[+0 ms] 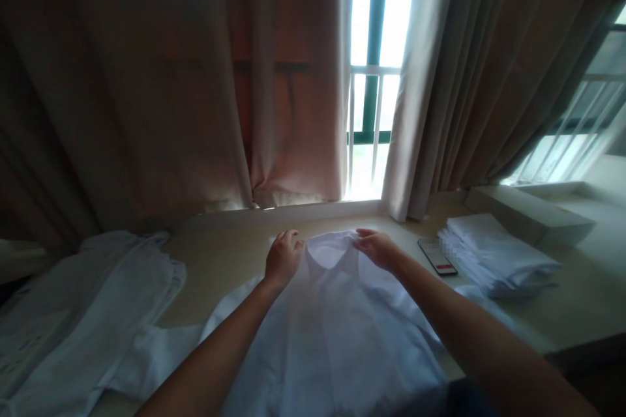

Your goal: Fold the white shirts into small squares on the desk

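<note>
A white shirt [332, 332] lies spread on the beige table [225, 260] in front of me, collar toward the window. My left hand [282, 255] is curled over the left side of the collar, fingers bent on the cloth. My right hand [375, 247] pinches the right side of the collar between its fingers. Both forearms reach out over the shirt's body.
A heap of loose white garments [83, 313] lies at the left. A stack of folded white shirts [499, 254] sits at the right, with a phone [437, 256] beside it and a long white box [528, 212] behind. Curtains and a barred window stand beyond the table.
</note>
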The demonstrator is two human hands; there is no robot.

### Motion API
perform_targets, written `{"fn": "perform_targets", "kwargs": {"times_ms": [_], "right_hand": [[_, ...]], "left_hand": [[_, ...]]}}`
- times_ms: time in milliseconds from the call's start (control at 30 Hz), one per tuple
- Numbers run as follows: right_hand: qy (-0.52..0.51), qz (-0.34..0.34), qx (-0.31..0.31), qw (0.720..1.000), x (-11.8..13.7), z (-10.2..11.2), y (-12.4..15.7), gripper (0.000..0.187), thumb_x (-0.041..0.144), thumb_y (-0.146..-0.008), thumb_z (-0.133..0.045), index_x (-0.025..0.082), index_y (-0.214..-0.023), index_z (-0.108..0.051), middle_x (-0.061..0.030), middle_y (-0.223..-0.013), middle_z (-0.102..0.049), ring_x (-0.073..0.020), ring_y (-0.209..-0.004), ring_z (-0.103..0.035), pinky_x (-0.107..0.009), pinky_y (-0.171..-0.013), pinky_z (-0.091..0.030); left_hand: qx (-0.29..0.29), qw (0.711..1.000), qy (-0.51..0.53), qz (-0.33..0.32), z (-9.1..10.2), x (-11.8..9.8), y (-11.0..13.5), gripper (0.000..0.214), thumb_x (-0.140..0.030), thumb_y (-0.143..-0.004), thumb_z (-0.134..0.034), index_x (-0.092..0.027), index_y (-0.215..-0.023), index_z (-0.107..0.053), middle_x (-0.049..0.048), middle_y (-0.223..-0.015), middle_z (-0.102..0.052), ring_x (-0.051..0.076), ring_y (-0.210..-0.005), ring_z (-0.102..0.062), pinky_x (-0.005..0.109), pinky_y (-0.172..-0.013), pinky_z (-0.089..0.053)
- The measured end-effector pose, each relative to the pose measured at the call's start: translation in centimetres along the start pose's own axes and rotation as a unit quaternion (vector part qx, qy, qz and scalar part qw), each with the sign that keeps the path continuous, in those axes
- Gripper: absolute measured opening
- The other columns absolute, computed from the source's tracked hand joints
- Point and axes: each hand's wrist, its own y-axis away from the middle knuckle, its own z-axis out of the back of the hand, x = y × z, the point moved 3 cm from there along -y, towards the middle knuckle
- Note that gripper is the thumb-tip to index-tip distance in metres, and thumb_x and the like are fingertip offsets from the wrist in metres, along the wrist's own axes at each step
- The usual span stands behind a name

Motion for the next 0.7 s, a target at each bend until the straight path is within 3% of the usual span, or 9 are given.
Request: {"fn": "perform_targets", "kwargs": {"times_ms": [100, 200, 300, 400, 467, 567, 700], "right_hand": [[0.058, 0.028, -0.083, 0.994, -2.1, 1.6, -0.2, 0.058, 0.01, -0.064, -0.055, 0.02, -0.122, -0.052, -0.0108, -0.122, -0.056, -0.024, -0.111, -0.057, -0.039, -0.087, -0.05], [0.116, 0.052, -0.139, 0.982, -4.5, 3.3, 1.7, 0.061, 0.014, -0.063, -0.056, 0.021, -0.124, -0.052, -0.0116, -0.129, -0.053, -0.0274, -0.123, -0.048, -0.042, -0.093, -0.046], [0.169, 0.075, -0.147, 0.972, -8.0, 5.5, 7.3, 0.052, 0.022, -0.066, -0.058, 0.02, -0.118, -0.057, -0.0099, -0.127, -0.057, -0.0266, -0.119, -0.053, -0.042, -0.095, -0.046], [0.272, 0.145, -0.175, 0.935, -11.5, 8.4, 16.5, 0.048, 0.031, -0.076, -0.055, 0.022, -0.123, -0.056, -0.0079, -0.126, -0.059, -0.0227, -0.113, -0.058, -0.039, -0.095, -0.048], [0.31, 0.117, -0.248, 0.91, -13.5, 10.9, 23.3, 0.043, 0.037, -0.079, -0.055, 0.025, -0.12, -0.058, -0.0064, -0.119, -0.064, -0.0225, -0.105, -0.063, -0.036, -0.09, -0.051], [0.336, 0.05, -0.329, 0.881, -14.9, 14.3, 31.5, 0.043, 0.044, -0.079, -0.056, 0.025, -0.118, -0.06, -0.0061, -0.107, -0.069, -0.0234, -0.095, -0.067, -0.032, -0.076, -0.055], [0.34, 0.042, -0.372, 0.863, -13.9, 17.4, 36.7, 0.046, 0.047, -0.08, -0.055, 0.023, -0.119, -0.059, -0.0073, -0.104, -0.07, -0.0238, -0.094, -0.067, -0.029, -0.068, -0.054]], "left_hand": [[-0.009, 1.0, 0.014, 0.014, -0.7, 0.2, 3.0, 0.033, -0.031, -0.091, -0.037, -0.017, -0.115, -0.056, 0.0116, -0.117, -0.059, 0.022, -0.111, -0.056, 0.035, -0.096, -0.044], [0.04, 0.999, 0.032, -0.016, -2.7, 1.4, 9.0, 0.027, -0.028, -0.086, -0.045, -0.021, -0.107, -0.061, 0.0072, -0.111, -0.063, 0.019, -0.106, -0.059, 0.032, -0.095, -0.046], [0.1, 0.995, 0.015, -0.026, -5.3, 4.9, 16.4, 0.035, -0.037, -0.086, -0.047, -0.023, -0.116, -0.06, 0.007, -0.123, -0.061, 0.022, -0.119, -0.054, 0.037, -0.104, -0.042], [0.151, 0.987, -0.052, -0.013, -7.5, 8.8, 21.5, 0.054, -0.052, -0.087, -0.043, -0.021, -0.129, -0.054, 0.0095, -0.138, -0.051, 0.027, -0.133, -0.041, 0.045, -0.112, -0.03], [0.178, 0.981, -0.08, -0.025, -8.3, 10.2, 22.5, 0.064, -0.057, -0.087, -0.038, -0.02, -0.139, -0.044, 0.0101, -0.149, -0.039, 0.028, -0.14, -0.028, 0.047, -0.116, -0.022], [0.228, 0.968, -0.106, -0.015, -8.8, 10.6, 21.1, 0.073, -0.061, -0.087, -0.033, -0.018, -0.145, -0.034, 0.0121, -0.154, -0.027, 0.029, -0.144, -0.018, 0.049, -0.116, -0.015], [0.326, 0.937, -0.126, 0.026, -8.9, 10.0, 18.1, 0.092, -0.074, -0.078, -0.033, -0.016, -0.149, -0.023, 0.0143, -0.158, -0.014, 0.033, -0.145, -0.011, 0.053, -0.115, -0.014]]}}
